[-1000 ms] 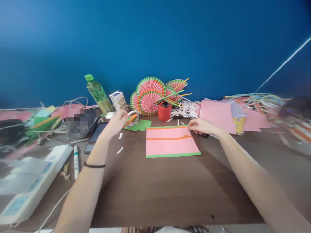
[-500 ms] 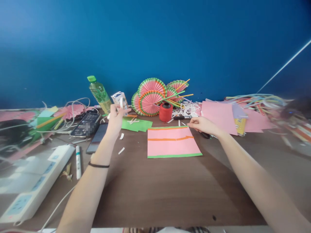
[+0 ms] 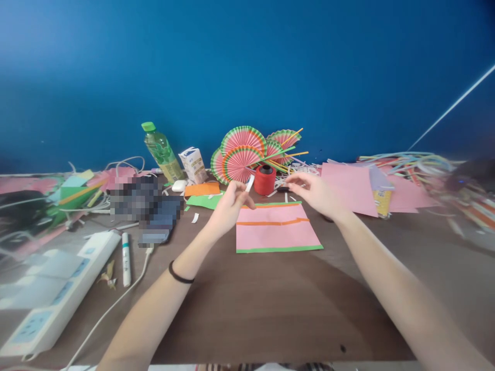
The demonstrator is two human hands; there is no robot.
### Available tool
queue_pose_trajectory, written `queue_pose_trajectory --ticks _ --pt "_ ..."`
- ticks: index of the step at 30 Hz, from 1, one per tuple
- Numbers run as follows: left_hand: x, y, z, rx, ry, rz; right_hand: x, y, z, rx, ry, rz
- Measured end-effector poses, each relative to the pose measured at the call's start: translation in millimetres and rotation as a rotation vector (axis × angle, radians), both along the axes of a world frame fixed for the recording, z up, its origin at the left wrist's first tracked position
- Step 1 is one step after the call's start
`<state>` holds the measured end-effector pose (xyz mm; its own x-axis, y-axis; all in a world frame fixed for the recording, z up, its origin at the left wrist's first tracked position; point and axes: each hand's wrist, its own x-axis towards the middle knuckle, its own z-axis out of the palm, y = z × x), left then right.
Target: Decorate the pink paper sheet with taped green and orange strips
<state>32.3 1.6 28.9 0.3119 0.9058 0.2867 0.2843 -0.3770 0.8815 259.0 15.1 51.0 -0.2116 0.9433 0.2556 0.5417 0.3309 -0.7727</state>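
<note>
My left hand (image 3: pixel 234 201) is closed on a narrow, curved white piece (image 3: pixel 250 183), which looks like a tape roll seen edge-on. It hovers over the upper left corner of a pink sheet (image 3: pixel 274 237). Green strips edge that sheet at top and bottom, and orange strips run along its top and across it. Beyond the sheet's upper right corner, my right hand (image 3: pixel 309 190) has its fingers curved but apart, close to a black pen (image 3: pixel 284 188). Nothing shows between them. Between the hands stands a red thread spool (image 3: pixel 264 180).
Folded pink-and-green paper fans (image 3: pixel 242 149) lean against the wall. A green-capped bottle (image 3: pixel 160 152), a small carton (image 3: pixel 193 165) and orange paper (image 3: pixel 201 189) sit left of them. Pink sheets (image 3: pixel 348 188) lie at right. A power strip (image 3: pixel 62 293) and marker (image 3: pixel 126 260) lie at left.
My left hand has moved right with the white piece, from beside the carton to the pink sheet. My right hand has lifted off the sheet's corner and its fingers have parted.
</note>
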Motion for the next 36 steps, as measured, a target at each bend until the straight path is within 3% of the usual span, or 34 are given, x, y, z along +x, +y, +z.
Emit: queue_pose_trajectory --ticks 5,12,15,20,24,30,36 --pt "6.4 -7.8 1.4 -0.103 -0.105 -0.137 -33.4 -9.3 11.9 0.189 0.092 0.122" --pt "6.7 -8.1 0.0 -0.191 -0.237 -0.301 -42.3 -14.0 -5.5 0.222 0.213 0.26" --pt "5.9 -6.7 -1.9 -0.197 -0.268 -0.303 -38.4 -14.7 -8.0 0.277 0.224 0.267" --pt "9.1 -7.7 1.9 -0.208 -0.246 -0.19 -43.2 -20.9 -5.7 0.391 0.053 0.162" --pt "11.2 -7.7 4.0 -0.227 -0.224 -0.158 -49.2 -22.5 -11.9 0.359 0.007 0.175" --pt "6.0 -2.6 0.3 -0.268 -0.155 -0.275 -45.9 -18.7 -14.1 0.188 0.174 0.177" --pt "2.5 -2.8 0.6 -0.174 0.095 -0.137 -44.7 -15.7 -14.6 -0.039 0.426 0.148"
